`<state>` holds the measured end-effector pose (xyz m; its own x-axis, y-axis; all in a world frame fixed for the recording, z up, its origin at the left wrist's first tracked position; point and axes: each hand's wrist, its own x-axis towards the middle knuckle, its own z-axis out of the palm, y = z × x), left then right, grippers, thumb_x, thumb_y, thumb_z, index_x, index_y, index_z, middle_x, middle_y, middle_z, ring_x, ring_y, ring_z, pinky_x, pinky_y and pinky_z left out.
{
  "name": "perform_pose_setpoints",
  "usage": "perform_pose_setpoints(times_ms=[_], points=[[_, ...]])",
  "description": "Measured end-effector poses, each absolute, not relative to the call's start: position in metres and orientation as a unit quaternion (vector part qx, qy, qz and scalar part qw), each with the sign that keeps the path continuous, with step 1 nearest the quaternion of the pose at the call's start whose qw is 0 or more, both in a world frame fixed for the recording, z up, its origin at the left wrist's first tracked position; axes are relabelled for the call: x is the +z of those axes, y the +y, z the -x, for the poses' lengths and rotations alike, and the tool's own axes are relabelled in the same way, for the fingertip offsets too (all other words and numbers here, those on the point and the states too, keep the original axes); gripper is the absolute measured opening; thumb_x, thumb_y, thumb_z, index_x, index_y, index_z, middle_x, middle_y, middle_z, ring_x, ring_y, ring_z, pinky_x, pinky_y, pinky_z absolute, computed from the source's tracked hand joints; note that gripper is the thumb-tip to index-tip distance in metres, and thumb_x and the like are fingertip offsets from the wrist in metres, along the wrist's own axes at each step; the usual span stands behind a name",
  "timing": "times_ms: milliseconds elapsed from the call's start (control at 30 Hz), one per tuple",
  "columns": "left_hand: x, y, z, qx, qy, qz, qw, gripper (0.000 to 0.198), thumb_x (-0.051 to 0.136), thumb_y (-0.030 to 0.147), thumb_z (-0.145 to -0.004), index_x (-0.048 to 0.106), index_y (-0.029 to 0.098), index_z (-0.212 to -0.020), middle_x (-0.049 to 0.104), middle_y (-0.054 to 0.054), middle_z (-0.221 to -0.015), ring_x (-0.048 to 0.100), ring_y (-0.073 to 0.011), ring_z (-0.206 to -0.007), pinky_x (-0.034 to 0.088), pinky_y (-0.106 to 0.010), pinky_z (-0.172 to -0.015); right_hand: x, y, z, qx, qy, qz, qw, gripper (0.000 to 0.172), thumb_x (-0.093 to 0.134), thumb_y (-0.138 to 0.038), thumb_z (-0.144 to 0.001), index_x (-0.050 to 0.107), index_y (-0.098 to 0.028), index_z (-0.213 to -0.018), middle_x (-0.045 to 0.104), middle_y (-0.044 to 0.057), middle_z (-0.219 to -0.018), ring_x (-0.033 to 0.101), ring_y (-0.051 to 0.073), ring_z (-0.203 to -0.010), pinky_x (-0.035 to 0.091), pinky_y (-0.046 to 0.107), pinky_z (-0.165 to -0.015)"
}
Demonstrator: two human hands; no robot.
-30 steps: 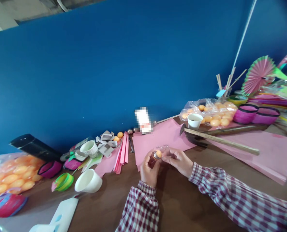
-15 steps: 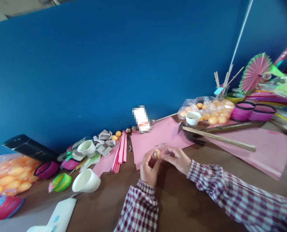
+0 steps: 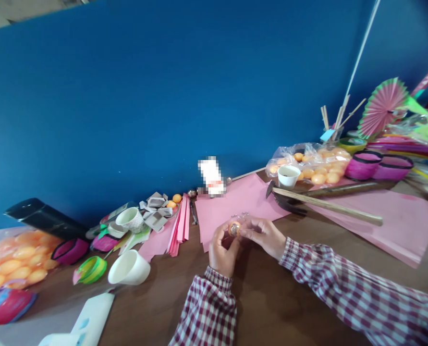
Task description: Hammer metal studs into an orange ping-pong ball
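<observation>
Head view shows both hands together over the brown table [image 3: 271, 298]. Left hand [image 3: 223, 250] and right hand [image 3: 266, 236] pinch a small orange ball [image 3: 234, 228]. It has turned a little since before, staying held above the pink paper [image 3: 235, 204].

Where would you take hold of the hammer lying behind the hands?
Probably on the bare wooden handle of the hammer, toward its free end at the right. The shaft lies flat across the pink paper with nothing resting on it, so a grip from above looks clear. The dark head sits close to a white cup.
</observation>
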<state>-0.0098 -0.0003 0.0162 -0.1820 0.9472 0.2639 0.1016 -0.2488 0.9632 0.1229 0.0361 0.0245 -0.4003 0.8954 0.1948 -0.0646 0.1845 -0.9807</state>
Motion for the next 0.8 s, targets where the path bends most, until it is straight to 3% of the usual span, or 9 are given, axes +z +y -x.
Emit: perform_pose_setpoints(times_ms=[800], points=[[0.008,0.002,0.014,0.591,0.475,-0.535,0.372,0.038,0.062,0.020,-0.066,0.055,0.016,-0.103,0.059,-0.010,-0.104,0.055,-0.0218,-0.098,0.045,-0.037,-0.084,0.026,0.036,-0.124,0.523,-0.656,0.336,0.427,0.023,0.056,-0.038,-0.071,0.057,-0.015,-0.066,0.057,0.002,-0.072,0.051,0.012,-0.067,0.042,0.025,-0.061]])
